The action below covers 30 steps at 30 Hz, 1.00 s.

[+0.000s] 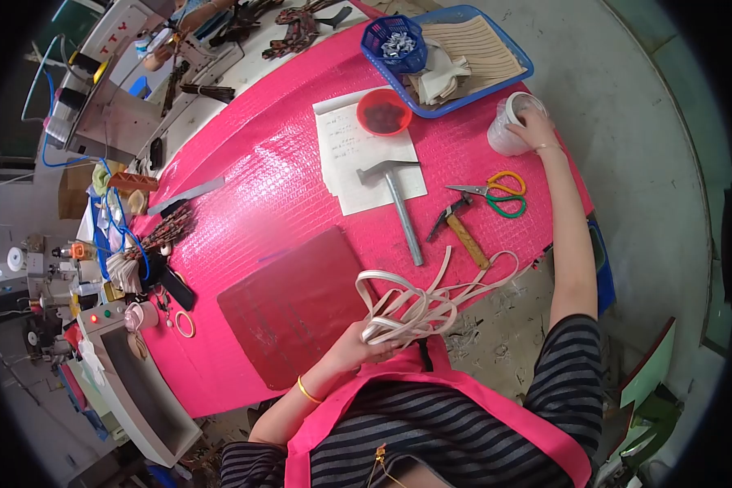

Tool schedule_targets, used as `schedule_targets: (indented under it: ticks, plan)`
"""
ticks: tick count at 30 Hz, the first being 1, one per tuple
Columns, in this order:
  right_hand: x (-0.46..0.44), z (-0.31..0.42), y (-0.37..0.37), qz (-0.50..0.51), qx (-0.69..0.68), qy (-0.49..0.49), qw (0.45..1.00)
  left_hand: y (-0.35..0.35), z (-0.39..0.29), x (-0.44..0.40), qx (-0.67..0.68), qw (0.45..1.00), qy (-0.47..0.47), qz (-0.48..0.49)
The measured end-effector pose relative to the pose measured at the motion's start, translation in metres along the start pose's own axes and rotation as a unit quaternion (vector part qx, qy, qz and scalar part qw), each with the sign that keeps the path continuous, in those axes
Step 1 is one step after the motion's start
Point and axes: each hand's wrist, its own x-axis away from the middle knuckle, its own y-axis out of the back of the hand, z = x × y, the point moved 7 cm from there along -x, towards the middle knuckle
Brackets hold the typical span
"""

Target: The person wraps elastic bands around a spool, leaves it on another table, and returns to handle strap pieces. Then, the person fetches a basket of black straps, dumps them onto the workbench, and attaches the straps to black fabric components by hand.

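My left hand (366,346) is closed around a loose bundle of cream straps (403,305), whose loops and ends trail over the table's front edge. At the far right, my right hand (537,130) grips the rim of a white plastic cup (504,140), with some fingers inside its mouth; the cup's contents are hidden. Nearer me lie scissors (496,193) with orange and green handles, a small hammer (462,236) with a wooden handle, and a larger metal hammer (402,213) resting partly on written paper sheets (342,163).
A blue tray (522,65) at the back holds beige strips and a blue basket (374,45) of small metal pieces. A red bowl (392,115) stands beside it. A dark red board (293,309) lies on the pink table cover (260,211). Sewing machines (114,89) line the left.
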Motion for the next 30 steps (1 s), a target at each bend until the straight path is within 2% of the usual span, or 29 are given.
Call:
schedule_targets:
  ticks: [1,2,4,5,6,7,8,9,11,14,16,18,20,21,23,24,27,29,30]
  plan:
    - [0.013,0.011,0.025,-0.104,-0.007,0.031,0.994,-0.001,-0.001,0.001,0.001,1.0,-0.004,-0.003]
    - [0.031,0.026,0.052,-0.173,-0.111,0.014,0.979,-0.003,-0.002,0.003,0.001,1.0,-0.007,-0.004]
    - [0.085,0.047,0.036,-0.093,-0.243,-0.112,0.959,-0.004,-0.006,0.01,-0.016,1.0,0.01,-0.013]
    - [0.122,0.067,0.003,0.003,-0.223,-0.127,0.966,-0.003,-0.01,0.014,-0.035,0.999,0.029,-0.021]
    - [0.156,0.097,-0.027,0.116,-0.201,-0.104,0.967,0.0,-0.013,0.017,-0.055,0.997,0.045,-0.028]
    - [0.189,0.125,-0.05,0.161,-0.127,-0.029,0.978,0.003,-0.009,0.018,-0.034,0.998,0.04,-0.03]
    - [0.228,0.117,-0.1,0.161,-0.09,-0.059,0.981,0.008,0.001,0.019,-0.014,0.999,0.036,-0.033]
    - [0.232,0.119,-0.102,0.14,-0.096,-0.063,0.983,0.011,0.006,0.02,0.006,0.999,0.031,-0.035]
    - [0.23,0.108,-0.105,0.126,-0.192,-0.079,0.97,0.017,0.01,0.026,0.011,0.999,0.024,-0.048]
    - [0.195,0.107,-0.08,0.137,-0.152,-0.079,0.976,0.024,0.013,0.036,0.016,0.997,0.024,-0.069]
    - [0.159,0.099,-0.07,0.04,-0.135,-0.039,0.989,0.027,0.02,0.039,0.028,0.996,0.022,-0.086]
    - [0.117,0.085,-0.074,0.031,-0.143,-0.033,0.989,0.026,0.021,0.042,0.039,0.994,0.024,-0.096]
    - [0.085,0.07,-0.083,0.043,-0.134,-0.072,0.988,0.025,0.023,0.047,0.033,0.994,0.023,-0.101]
    - [0.074,0.064,-0.087,0.04,-0.11,-0.053,0.992,0.026,0.024,0.047,0.023,0.994,0.017,-0.101]
    - [0.062,0.054,-0.098,0.034,-0.063,-0.015,0.997,0.028,0.027,0.051,0.023,0.994,0.01,-0.107]
    - [0.066,0.056,-0.093,-0.013,-0.029,-0.01,0.999,0.029,0.029,0.053,0.032,0.993,0.008,-0.112]
    - [0.094,0.104,-0.064,-0.063,-0.016,-0.051,0.997,0.035,0.029,0.056,0.045,0.99,0.01,-0.131]
    - [0.136,0.155,-0.092,0.014,-0.25,-0.028,0.968,0.037,0.03,0.056,0.046,0.989,0.014,-0.139]
    - [0.159,0.192,-0.096,0.087,-0.215,-0.031,0.972,0.037,0.029,0.055,0.044,0.989,0.017,-0.138]
